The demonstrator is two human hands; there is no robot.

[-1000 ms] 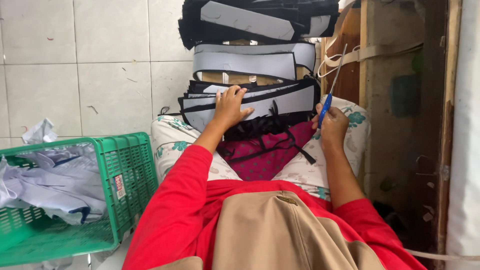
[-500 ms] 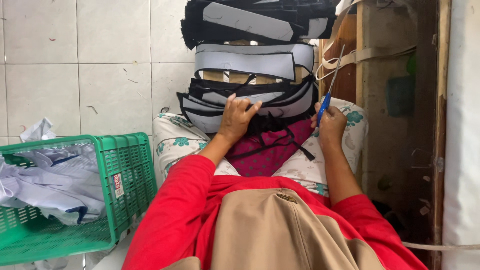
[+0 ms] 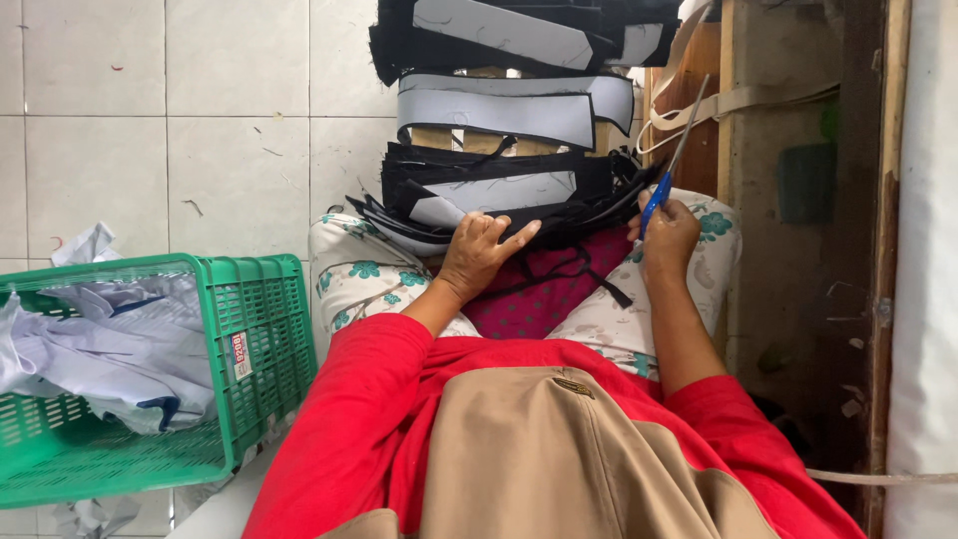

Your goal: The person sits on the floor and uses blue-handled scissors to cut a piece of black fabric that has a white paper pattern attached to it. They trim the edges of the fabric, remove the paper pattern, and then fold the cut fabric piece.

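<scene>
Here, left hand (image 3: 479, 255): laid flat on the black-and-grey fabric pieces (image 3: 499, 190), fingers spread.
Right hand (image 3: 667, 232): clamped on blue-handled scissors (image 3: 671, 165).

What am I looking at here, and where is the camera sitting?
There is no machine here: a person wears a camera on the head, so it looks down over a red top and tan cloth onto their own two bare hands. The left hand rests with spread fingers on a stack of black and grey fabric pieces piled across the lap. The right hand grips blue-handled scissors, blades pointing up and away. Under the hands lie a dark red dotted cloth and the person's floral-print legs. To the left, on the white tiled floor, stands a green plastic basket holding pale crumpled fabric. To the right is wooden furniture with loose pale straps.
</scene>
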